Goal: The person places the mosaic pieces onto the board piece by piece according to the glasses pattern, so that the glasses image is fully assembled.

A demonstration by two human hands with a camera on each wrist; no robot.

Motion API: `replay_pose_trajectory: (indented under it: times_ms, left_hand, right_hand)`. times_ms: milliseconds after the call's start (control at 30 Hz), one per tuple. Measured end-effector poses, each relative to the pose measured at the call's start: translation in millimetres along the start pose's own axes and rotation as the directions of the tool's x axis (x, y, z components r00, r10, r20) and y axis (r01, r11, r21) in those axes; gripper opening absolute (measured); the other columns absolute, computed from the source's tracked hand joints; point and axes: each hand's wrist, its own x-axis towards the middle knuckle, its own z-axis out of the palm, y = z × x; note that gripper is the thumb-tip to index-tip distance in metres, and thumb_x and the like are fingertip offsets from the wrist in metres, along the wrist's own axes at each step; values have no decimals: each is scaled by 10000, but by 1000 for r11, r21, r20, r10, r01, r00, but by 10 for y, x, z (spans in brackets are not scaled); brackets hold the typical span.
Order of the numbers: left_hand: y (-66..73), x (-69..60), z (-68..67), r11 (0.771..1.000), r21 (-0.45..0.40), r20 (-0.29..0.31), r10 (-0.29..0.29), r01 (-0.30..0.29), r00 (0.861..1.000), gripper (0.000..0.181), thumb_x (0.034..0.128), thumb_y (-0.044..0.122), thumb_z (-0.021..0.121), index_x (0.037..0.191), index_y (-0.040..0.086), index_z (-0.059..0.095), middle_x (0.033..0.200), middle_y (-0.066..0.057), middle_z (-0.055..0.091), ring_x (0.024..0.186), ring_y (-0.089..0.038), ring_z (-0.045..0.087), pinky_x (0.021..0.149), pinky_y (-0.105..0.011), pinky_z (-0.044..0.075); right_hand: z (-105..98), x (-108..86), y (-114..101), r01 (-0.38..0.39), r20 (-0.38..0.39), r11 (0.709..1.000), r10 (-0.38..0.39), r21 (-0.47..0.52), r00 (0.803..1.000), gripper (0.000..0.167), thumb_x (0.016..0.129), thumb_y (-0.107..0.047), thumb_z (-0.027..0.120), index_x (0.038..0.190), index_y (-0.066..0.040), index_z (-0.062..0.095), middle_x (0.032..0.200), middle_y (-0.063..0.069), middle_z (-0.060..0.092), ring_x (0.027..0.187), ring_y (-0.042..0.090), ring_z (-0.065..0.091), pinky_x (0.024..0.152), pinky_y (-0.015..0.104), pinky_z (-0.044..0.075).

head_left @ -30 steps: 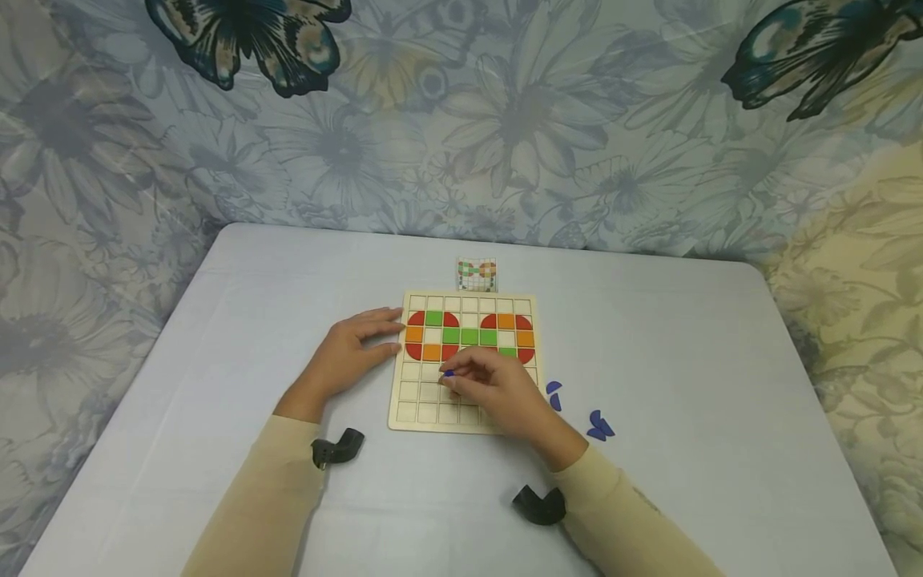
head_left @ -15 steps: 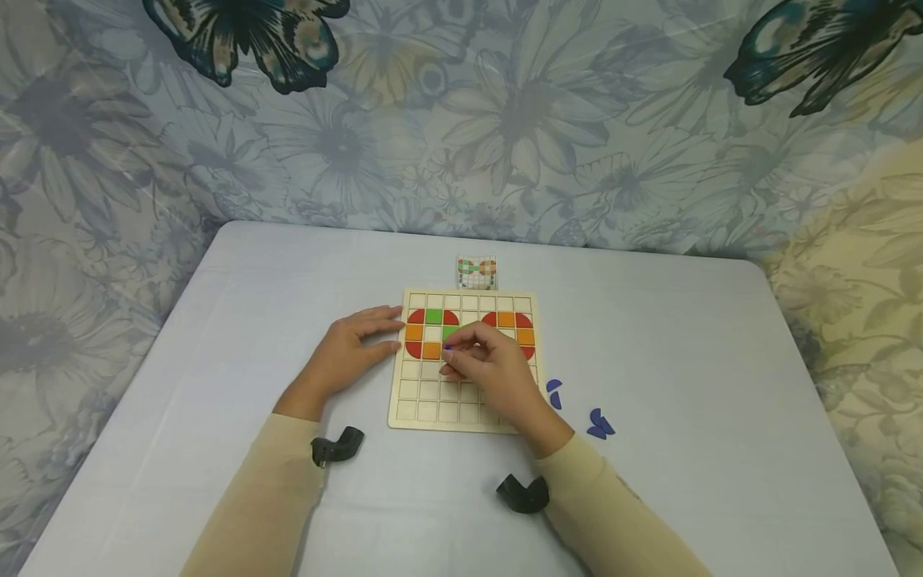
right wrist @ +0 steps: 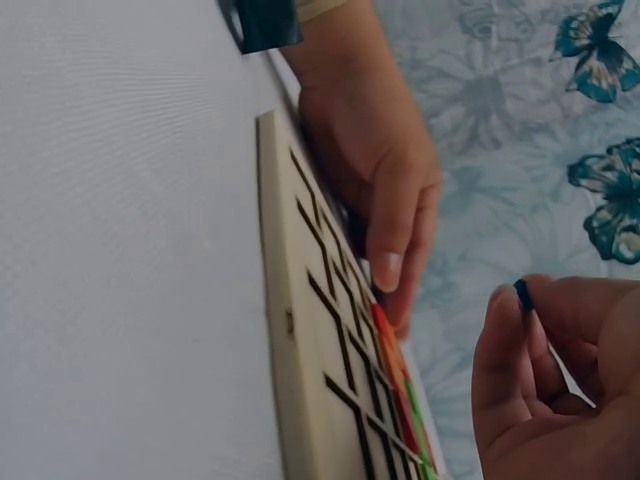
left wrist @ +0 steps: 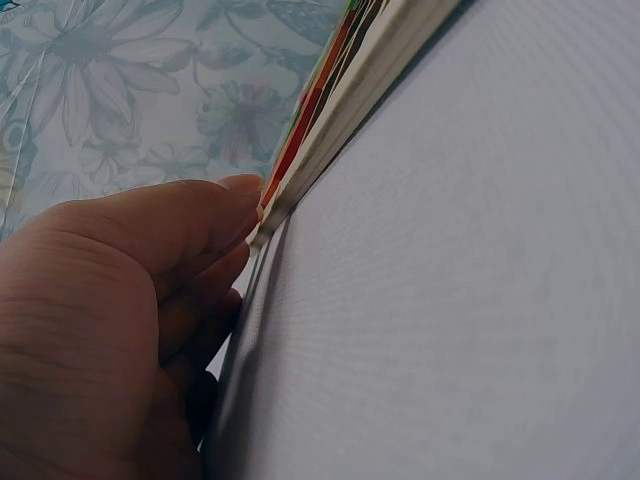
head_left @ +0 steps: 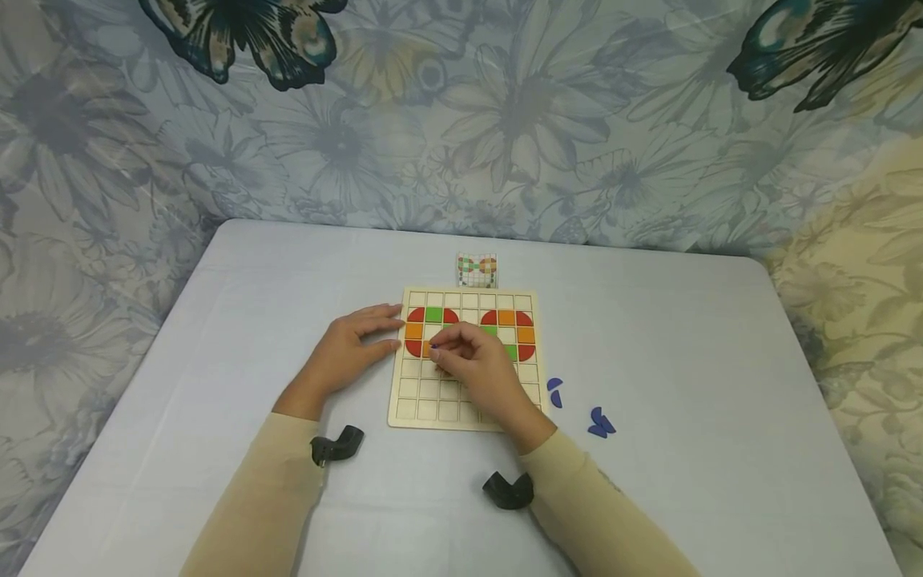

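Note:
A wooden grid board [head_left: 427, 411] lies on the table, with red, orange and green pieces set in its upper rows. My right hand [head_left: 481, 365] is over the middle of the board and hides part of the pattern. Between its thumb and fingertip it pinches a small blue piece [right wrist: 523, 294], raised off the board in the right wrist view. My left hand [head_left: 344, 353] has its fingers extended, the tips touching the board's left edge; the left wrist view shows thumb and fingers at that edge [left wrist: 330, 110].
A small pattern card [head_left: 477, 271] lies just beyond the board's far edge. To the right of the board are two blue pieces [head_left: 554, 385], and farther right a small cluster of blue pieces [head_left: 599, 422]. A patterned cloth [head_left: 519, 120] hangs behind the table.
My right hand, still pinching the blue piece, has shifted up the board and then left over the coloured rows. The left hand has stayed at the board's edge.

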Motion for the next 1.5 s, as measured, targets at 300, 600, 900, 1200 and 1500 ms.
replay_pose_trajectory:
  times_ms: [300, 600, 900, 1200, 1500]
  left_hand:
    - [5, 12, 4, 1000, -3, 1, 1, -1, 1000, 349, 996, 200, 837, 1341, 162, 800, 1547, 116, 603, 1513, -186, 457, 1268, -507, 308]
    - [-33, 10, 0, 1000, -6, -2, 6, -6, 1000, 347, 992, 197, 843, 1336, 165, 804, 1540, 118, 610, 1512, -181, 456, 1267, -514, 309]
    - [-35, 16, 1, 1000, -8, -8, 24, -24, 1000, 343, 989, 176, 844, 1329, 152, 806, 1533, 108, 617, 1504, -179, 469, 1265, -496, 316]
    - [-2, 14, -2, 1000, 4, -5, 23, -23, 1000, 357, 983, 164, 841, 1336, 132, 801, 1533, 80, 625, 1501, -199, 476, 1260, -497, 325]
    - [-5, 17, -3, 1000, 1, -7, 21, -21, 1000, 351, 990, 160, 831, 1339, 145, 802, 1530, 108, 621, 1495, -170, 479, 1259, -489, 326]
  right_hand:
    - [135, -22, 142, 3, 12, 1000, -3, -8, 1000, 98, 1001, -48, 798, 1095, -35, 773, 930, 56, 728, 788, 236, 676, 696, 246, 584]
    - [319, -26, 182, -24, 48, 989, 32, -147, 998, 80, 1007, -19, 775, 1085, -32, 770, 854, -11, 699, 707, 164, 675, 644, 256, 588]
    - [446, 49, 160, -7, -15, 948, 2, -318, 1000, 63, 1001, -20, 780, 1040, -67, 765, 877, -30, 686, 700, 129, 633, 621, 261, 541]
    - [459, 19, 140, 26, -36, 878, -49, -478, 998, 147, 971, -52, 830, 1105, -51, 770, 1045, 27, 659, 879, 174, 612, 764, 292, 558]
    - [463, 29, 144, 63, 29, 794, -56, -604, 998, 120, 979, -91, 835, 1092, -68, 803, 955, -13, 606, 883, 166, 589, 744, 288, 542]
